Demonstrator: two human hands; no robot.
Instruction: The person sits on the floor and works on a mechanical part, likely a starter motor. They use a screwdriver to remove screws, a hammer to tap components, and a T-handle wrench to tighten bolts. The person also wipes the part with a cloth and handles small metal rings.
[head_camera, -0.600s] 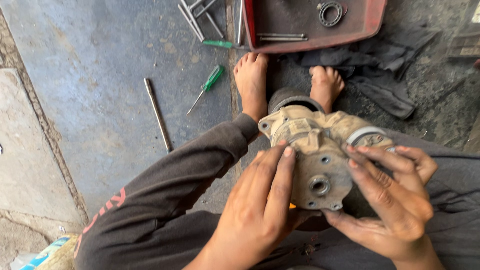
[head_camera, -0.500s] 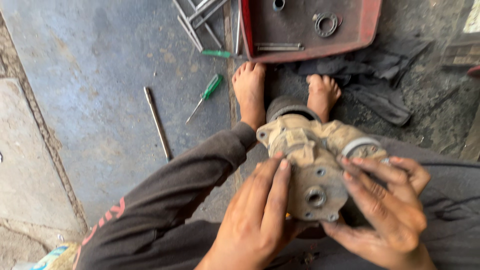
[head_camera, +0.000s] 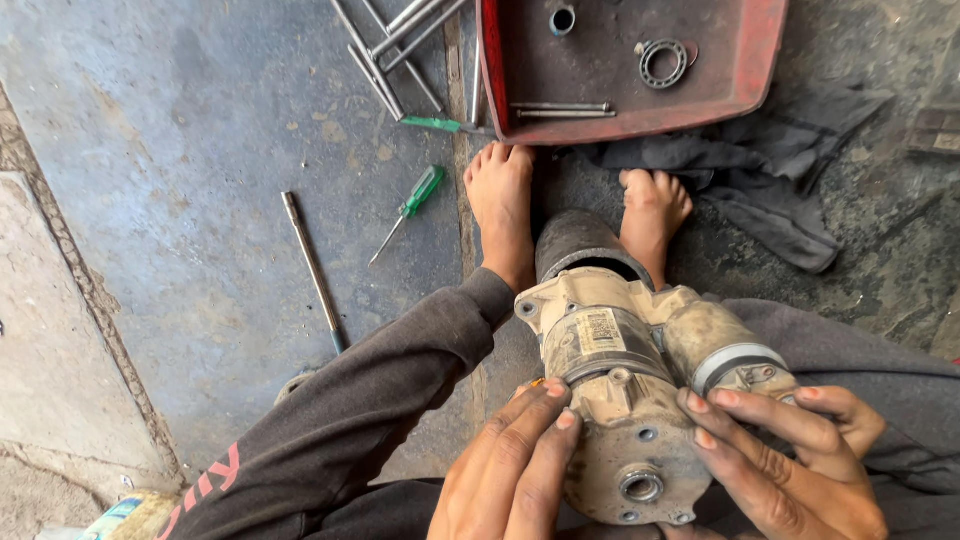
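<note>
Location: a floor-level repair workshop. Indicators: stained concrete floor (head_camera: 200, 120), green-handled screwdriver (head_camera: 408, 212), loose steel rods (head_camera: 385, 50), red metal tray (head_camera: 630, 100) containing a bearing ring (head_camera: 663, 62), and a greasy rag (head_camera: 770, 190).

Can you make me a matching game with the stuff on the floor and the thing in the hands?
Things:
1. screwdriver
2. tray
3. cloth
4. motor part

Matches:
A. red, beyond the bare feet
B. dark, crumpled on the ground
C. green handle, lying on the blue floor
D. dusty beige, between both hands

Pairs: 1-C, 2-A, 3-B, 4-D
</note>
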